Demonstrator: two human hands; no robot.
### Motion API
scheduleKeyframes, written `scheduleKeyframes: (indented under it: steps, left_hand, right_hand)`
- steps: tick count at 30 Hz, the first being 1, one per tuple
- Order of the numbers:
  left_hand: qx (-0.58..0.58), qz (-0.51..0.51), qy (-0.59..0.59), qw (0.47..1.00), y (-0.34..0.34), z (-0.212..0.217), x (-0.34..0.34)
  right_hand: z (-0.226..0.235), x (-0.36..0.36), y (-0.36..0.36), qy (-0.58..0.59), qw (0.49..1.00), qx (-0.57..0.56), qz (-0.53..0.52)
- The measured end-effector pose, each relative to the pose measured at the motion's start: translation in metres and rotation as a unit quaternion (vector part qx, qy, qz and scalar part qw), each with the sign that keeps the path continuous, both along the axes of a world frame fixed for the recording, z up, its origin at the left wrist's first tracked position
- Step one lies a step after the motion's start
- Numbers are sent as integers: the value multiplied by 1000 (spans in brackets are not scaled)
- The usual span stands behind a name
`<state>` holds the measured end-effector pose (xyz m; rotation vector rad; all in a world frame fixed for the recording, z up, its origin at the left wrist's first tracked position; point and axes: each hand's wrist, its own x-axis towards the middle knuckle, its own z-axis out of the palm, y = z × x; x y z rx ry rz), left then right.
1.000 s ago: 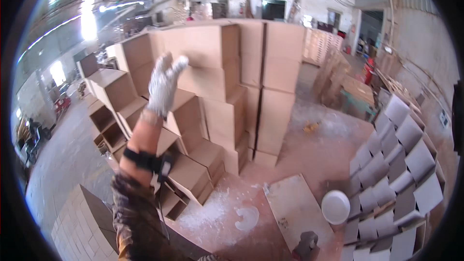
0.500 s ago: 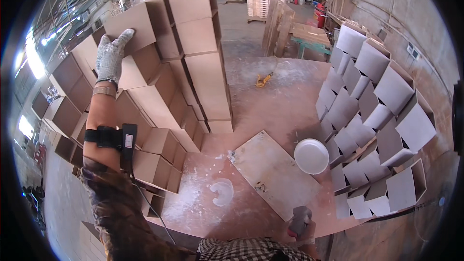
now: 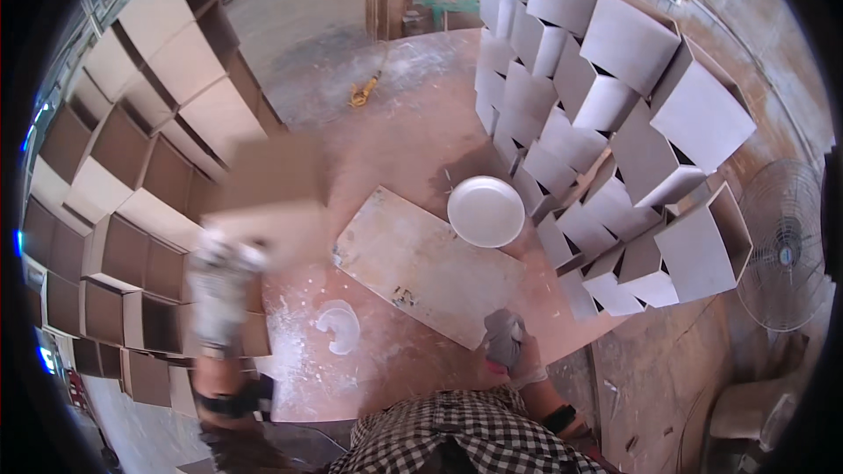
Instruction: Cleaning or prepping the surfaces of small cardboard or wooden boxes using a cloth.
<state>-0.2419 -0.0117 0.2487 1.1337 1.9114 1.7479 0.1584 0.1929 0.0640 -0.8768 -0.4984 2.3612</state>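
My gloved left hand (image 3: 224, 276) is closed on a brown box (image 3: 272, 184) and carries it over the left part of the table; both are blurred by motion. Behind it rises a tall stack of plain brown open boxes (image 3: 158, 202). My right hand (image 3: 529, 364), low at the table's near edge, grips a grey crumpled wad (image 3: 504, 341) with a bit of red at its lower side; its exact kind is unclear. Beside that hand lies a worn flat board (image 3: 430, 272), set at a slant. At the board's far right edge stands a round white bowl (image 3: 486, 212) with pale contents.
Grey-white coated boxes (image 3: 606, 140) are stacked along the right side. A yellow tool (image 3: 363, 90) lies far back on the reddish table (image 3: 386, 140). White splashes and a pale ring-shaped smear (image 3: 339, 326) mark its near left. A wire-guarded fan (image 3: 784, 250) stands at the far right.
My left hand has taken a box off the top of the brown stack and brought it down and nearer. My head has turned right and downward. The right hand stays beside the board.
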Motion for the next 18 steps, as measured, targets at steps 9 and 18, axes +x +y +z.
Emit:
scheduleKeyframes:
  steps: [9,18]
  left_hand:
    - [59,-168,-463,868,96,-158,157]
    - [69,-40,-626,775,97,-174,183]
  right_hand:
    - [-2,10,24,-30,998,56,2]
    - [40,-21,90,-88,967,201,131]
